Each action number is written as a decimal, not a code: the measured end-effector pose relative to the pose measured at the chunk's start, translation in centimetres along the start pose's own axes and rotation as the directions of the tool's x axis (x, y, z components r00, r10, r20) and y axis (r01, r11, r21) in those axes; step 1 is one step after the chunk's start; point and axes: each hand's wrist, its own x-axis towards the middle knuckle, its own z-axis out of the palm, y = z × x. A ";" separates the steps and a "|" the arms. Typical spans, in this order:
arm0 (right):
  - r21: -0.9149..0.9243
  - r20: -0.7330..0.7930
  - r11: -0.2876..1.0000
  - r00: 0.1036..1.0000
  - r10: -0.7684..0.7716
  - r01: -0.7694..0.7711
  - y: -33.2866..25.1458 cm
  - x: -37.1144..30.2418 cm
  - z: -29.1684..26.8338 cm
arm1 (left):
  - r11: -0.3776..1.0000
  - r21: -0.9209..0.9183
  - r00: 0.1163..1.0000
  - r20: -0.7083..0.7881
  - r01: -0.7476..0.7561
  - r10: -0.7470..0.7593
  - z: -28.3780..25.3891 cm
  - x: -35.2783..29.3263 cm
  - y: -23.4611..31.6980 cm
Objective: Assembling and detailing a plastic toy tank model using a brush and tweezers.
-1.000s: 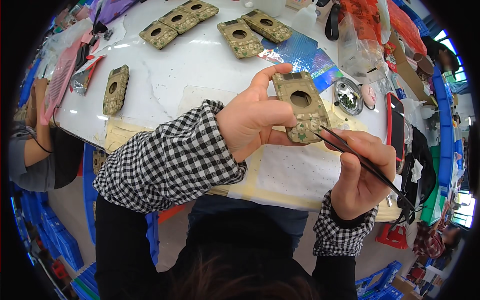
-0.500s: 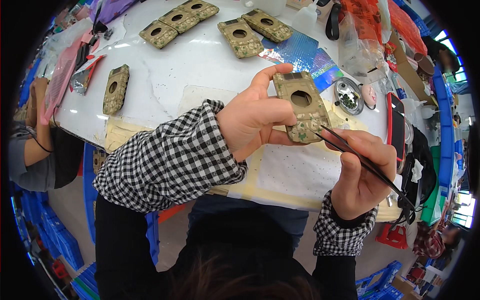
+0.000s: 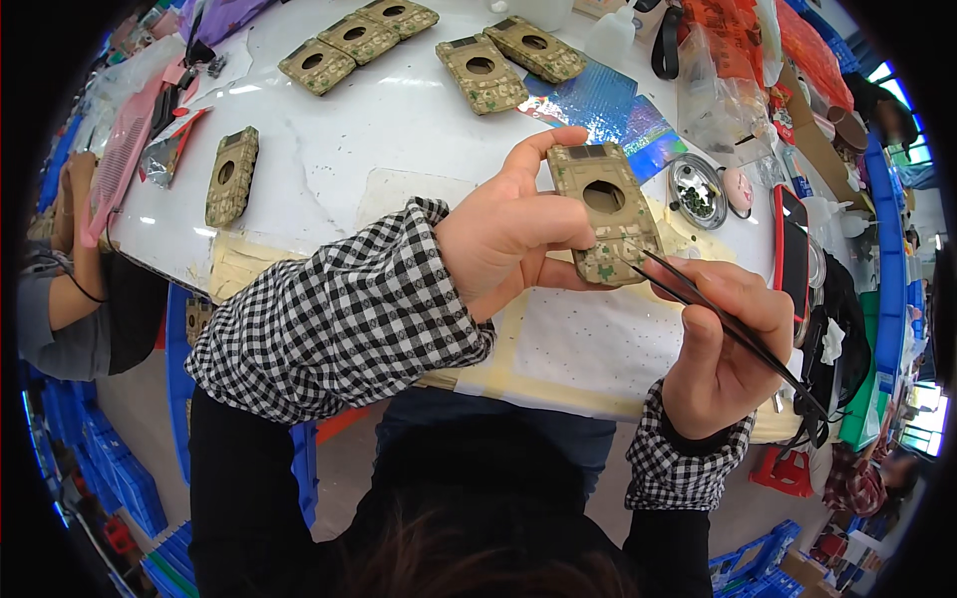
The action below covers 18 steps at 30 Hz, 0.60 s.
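Observation:
My left hand (image 3: 513,229) grips a camouflage-painted model tank hull (image 3: 605,211) by its edges, holding it tilted above the table. The hull has a round hole in its top and green and tan patches. In my right hand (image 3: 723,334) is a pair of black tweezers (image 3: 736,331), held like a pen. Their tips reach the near end of the hull; whether they pinch anything is too small to tell. A round clear dish (image 3: 696,191) with small dark green bits stands to the right of the hull.
Several similar hulls (image 3: 480,75) lie at the table's far side, and another hull (image 3: 231,177) lies at left. A white paper sheet (image 3: 588,344) is taped at the near edge. Shiny blue film (image 3: 598,105), a plastic bag (image 3: 718,110) and a red-edged black case (image 3: 791,249) line the right. A co-worker's arm (image 3: 75,239) shows at far left.
Almost nothing differs. The hull, my hands and the tweezers have shifted very slightly to the right in the picture, with the same grips.

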 end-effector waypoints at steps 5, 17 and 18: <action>0.011 -0.005 1.000 1.000 0.010 -0.010 0.0 0.0 0.1 | 1.000 0.000 1.000 -0.005 0.007 -0.007 0.1 0.0 0.0; -0.006 -0.019 1.000 1.000 0.004 -0.004 -0.1 0.0 0.1 | 1.000 -0.029 1.000 0.013 0.003 -0.003 0.0 0.0 0.0; -0.007 -0.027 1.000 1.000 0.012 -0.012 -0.2 -0.1 0.3 | 0.999 -0.033 1.000 0.017 0.004 -0.004 -0.1 0.0 -0.1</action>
